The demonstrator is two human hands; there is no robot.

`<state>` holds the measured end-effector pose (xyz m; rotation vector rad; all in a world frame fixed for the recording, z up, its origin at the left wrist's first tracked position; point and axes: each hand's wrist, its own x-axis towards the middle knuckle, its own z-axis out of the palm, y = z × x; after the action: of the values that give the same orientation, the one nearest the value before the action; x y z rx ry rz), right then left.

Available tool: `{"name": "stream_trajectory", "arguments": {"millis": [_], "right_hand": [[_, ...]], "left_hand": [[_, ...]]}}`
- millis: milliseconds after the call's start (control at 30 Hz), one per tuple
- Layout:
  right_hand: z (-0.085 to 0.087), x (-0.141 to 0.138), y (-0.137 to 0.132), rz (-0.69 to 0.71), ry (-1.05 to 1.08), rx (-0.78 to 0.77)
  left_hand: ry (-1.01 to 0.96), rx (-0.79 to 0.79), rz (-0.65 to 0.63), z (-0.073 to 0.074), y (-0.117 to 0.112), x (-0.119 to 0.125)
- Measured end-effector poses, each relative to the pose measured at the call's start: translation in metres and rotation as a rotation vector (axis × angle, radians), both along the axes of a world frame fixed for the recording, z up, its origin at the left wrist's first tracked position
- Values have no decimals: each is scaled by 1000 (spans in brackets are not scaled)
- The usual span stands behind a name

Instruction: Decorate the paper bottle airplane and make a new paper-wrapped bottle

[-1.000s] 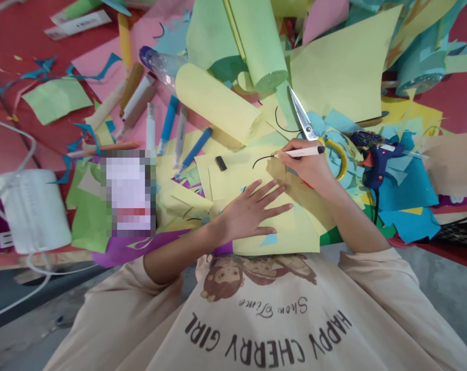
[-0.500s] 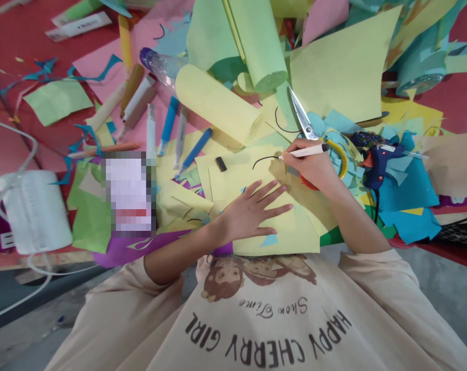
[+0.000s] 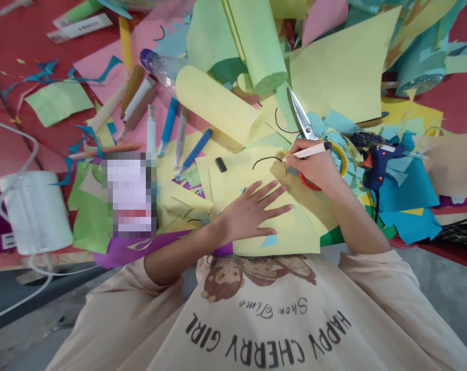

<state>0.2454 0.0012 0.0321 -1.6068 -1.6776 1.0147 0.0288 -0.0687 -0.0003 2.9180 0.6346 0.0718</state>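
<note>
My left hand (image 3: 252,212) lies flat with fingers spread on a pale yellow sheet of paper (image 3: 233,178). In my right hand (image 3: 314,166) is a white marker pen (image 3: 309,151) with a black end, its tip at the sheet's upper right. A curved black line (image 3: 266,158) runs across the paper to that tip. The black pen cap (image 3: 220,164) rests on the sheet's upper left. Partly behind my right hand are scissors (image 3: 305,116) with red and yellow handles, blades pointing away from me.
A yellow paper-wrapped bottle (image 3: 218,105) and a green one (image 3: 262,46) lie beyond the sheet. Several markers (image 3: 195,153) are scattered to the left, near a blurred phone-like rectangle (image 3: 129,193) and a white corded box (image 3: 36,211). A blue glue gun (image 3: 374,165) sits right among paper scraps.
My right hand and the marker have shifted slightly right, and the black line reaches a little farther right. My left hand stays in place.
</note>
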Motion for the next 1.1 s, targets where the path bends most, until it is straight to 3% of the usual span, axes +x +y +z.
{"name": "stream_trajectory", "arguments": {"millis": [833,1100], "right_hand": [[7,2,2,4,-57,-69],[30,4,-1,-20,55,-82]], "left_hand": [[-16,-28,-1,-1,0,0],[-45,-134,30,3,1,-1]]}}
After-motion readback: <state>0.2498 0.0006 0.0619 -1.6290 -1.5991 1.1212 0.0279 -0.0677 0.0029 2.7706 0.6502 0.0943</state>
